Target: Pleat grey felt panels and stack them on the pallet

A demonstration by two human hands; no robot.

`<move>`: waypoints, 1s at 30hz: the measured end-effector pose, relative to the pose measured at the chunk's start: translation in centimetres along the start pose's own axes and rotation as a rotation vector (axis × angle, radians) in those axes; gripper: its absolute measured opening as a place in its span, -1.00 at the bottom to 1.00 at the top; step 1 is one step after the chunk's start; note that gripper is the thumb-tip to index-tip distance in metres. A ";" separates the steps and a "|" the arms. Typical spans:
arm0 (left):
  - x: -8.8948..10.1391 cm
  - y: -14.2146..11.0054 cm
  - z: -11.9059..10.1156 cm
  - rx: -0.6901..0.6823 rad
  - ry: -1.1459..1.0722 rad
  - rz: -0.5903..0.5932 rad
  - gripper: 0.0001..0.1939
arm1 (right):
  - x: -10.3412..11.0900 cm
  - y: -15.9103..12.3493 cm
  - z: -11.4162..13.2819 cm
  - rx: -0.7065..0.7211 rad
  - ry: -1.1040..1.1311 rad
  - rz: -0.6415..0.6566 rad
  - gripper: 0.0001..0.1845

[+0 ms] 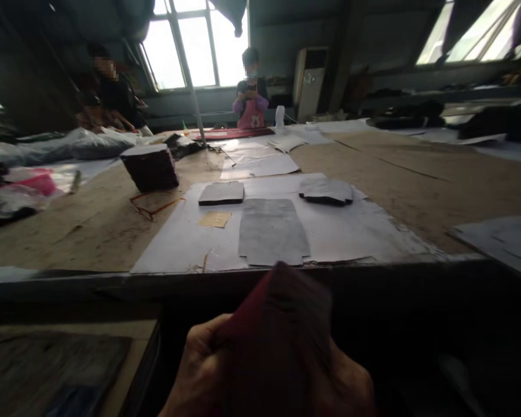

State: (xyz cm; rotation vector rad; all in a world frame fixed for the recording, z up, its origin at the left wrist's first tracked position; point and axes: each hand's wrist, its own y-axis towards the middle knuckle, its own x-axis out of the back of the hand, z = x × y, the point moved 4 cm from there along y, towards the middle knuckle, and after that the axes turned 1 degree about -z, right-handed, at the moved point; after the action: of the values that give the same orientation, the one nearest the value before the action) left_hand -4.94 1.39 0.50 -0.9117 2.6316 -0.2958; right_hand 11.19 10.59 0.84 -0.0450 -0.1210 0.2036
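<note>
Below the table's near edge, both my hands hold a dark red stack of flat pieces (282, 324), blurred by motion. My left hand (200, 365) grips its left side with the fingers curled round it. My right hand (351, 382) closes on its right side. On the table just beyond lies a grey flat cut-out piece (272, 231) on a white sheet (351, 226). Two grey stacks rest farther back, one on the left (221, 193) and one on the right (326, 190). A small tan scrap (215, 218) lies beside the cut-out.
A dark maroon block-shaped stack (150, 166) stands at the left, with an orange-framed pair of glasses (151, 207) near it. Fabric and bags pile up at the far left. Two people are at the far end by the window. More white sheets (499, 237) lie on the right.
</note>
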 end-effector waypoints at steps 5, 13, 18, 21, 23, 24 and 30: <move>-0.5 0.1 0.7 0.216 -0.216 0.036 -0.66 | 0.0 1.2 -0.5 -0.146 0.070 0.202 -0.71; 0.2 0.4 1.0 0.207 -0.123 0.009 -0.65 | -0.7 1.5 -1.5 -0.534 0.502 0.420 -0.64; 0.3 0.7 1.2 0.208 -0.128 0.009 -0.69 | -0.5 1.5 -1.8 -0.484 0.440 0.358 -0.59; 0.3 0.9 1.3 0.186 -0.123 0.005 -0.77 | -0.4 1.5 -1.8 -0.457 0.382 0.304 -0.58; 0.4 1.0 1.3 0.166 -0.122 0.013 -0.77 | -0.4 1.4 -1.8 -0.455 0.359 0.266 -0.56; 0.4 1.0 1.3 0.153 -0.122 0.019 -0.72 | -0.3 1.4 -1.9 -0.458 0.350 0.247 -0.54; 0.3 1.3 1.2 0.122 -0.159 0.072 -0.57 | 0.0 1.6 -2.1 -0.441 0.284 0.179 -0.51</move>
State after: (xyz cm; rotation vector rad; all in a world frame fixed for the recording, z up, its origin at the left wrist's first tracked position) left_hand -5.43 2.08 -1.01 -0.7658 2.4655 -0.3465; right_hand 11.18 12.09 -1.36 -0.5233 0.1237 0.3440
